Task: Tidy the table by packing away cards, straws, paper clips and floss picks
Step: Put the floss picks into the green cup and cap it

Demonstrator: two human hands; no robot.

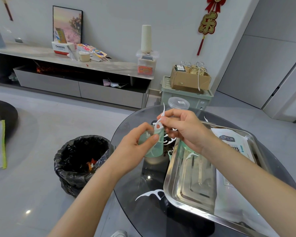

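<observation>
**A:** What does the left hand hold?

**B:** The left hand (135, 147) grips a green case (152, 147), held upright over the table (138, 182). The thumb lies across the near face and the fingers curl round the far side. White picks show through its wall.

**A:** And the right?

**B:** The right hand (186, 130) pinches 1 pick (161, 119) near its bow end between thumb and forefinger, with the stem pointing to 12 o'clock. The other fingers are loosely curled. The bow is at the case's mouth, touching it or just above; I cannot tell which.

**A:** Where is that from the tray?

**B:** The tray (191, 182) fills the table's 3 to 5 o'clock side. The case is at 10 o'clock from it, outside the rim. The right wrist crosses the tray's far-left corner.

**A:** Other picks?

**B:** 1 loose pick (149, 194) lies on the glass at the tray's 8 o'clock, just beside the rim. More lie under the hands, partly hidden.

**A:** Anything else?

**B:** A clear jar (179, 104) stands at 12 o'clock of the right hand. Packets (232, 146) lie in the tray's 3 o'clock side. A bin (67, 168) stands on the floor at the table's 9 o'clock.
</observation>
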